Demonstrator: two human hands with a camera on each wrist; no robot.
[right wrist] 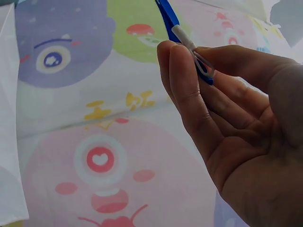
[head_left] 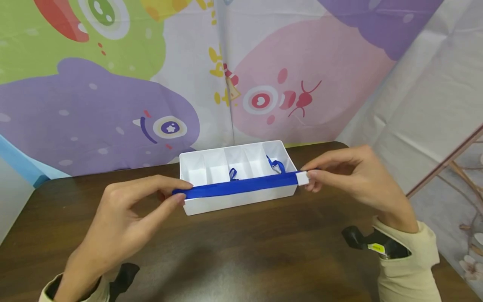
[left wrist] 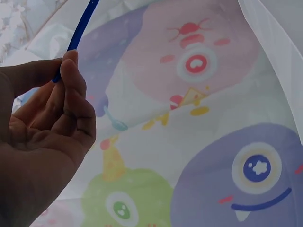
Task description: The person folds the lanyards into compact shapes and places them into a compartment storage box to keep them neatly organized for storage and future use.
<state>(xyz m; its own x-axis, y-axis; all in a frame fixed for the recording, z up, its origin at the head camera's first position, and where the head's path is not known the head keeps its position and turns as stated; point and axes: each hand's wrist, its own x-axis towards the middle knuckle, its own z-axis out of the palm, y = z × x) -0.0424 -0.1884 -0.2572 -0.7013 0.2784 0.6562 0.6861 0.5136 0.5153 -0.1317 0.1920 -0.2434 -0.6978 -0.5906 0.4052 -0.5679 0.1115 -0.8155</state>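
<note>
A flat blue lanyard (head_left: 241, 186) is stretched between my two hands, above the front edge of a white compartment box (head_left: 241, 202). My left hand (head_left: 126, 218) pinches its left end between thumb and fingers; the left wrist view also shows the blue band (left wrist: 81, 28) rising from that pinch. At the other end, my right hand (head_left: 349, 178) pinches the band beside a white plastic piece (head_left: 302, 178). A pale loop (right wrist: 203, 60) shows at these fingertips in the right wrist view. Inside the box, small blue bands lie in the middle compartment and the rightmost one.
The box stands on a dark brown wooden table (head_left: 241, 256), near its back edge. Behind hangs a cloth (head_left: 196, 54) printed with cartoon monsters. A pale curtain (head_left: 422, 96) borders the right side. Both wrists carry black camera mounts.
</note>
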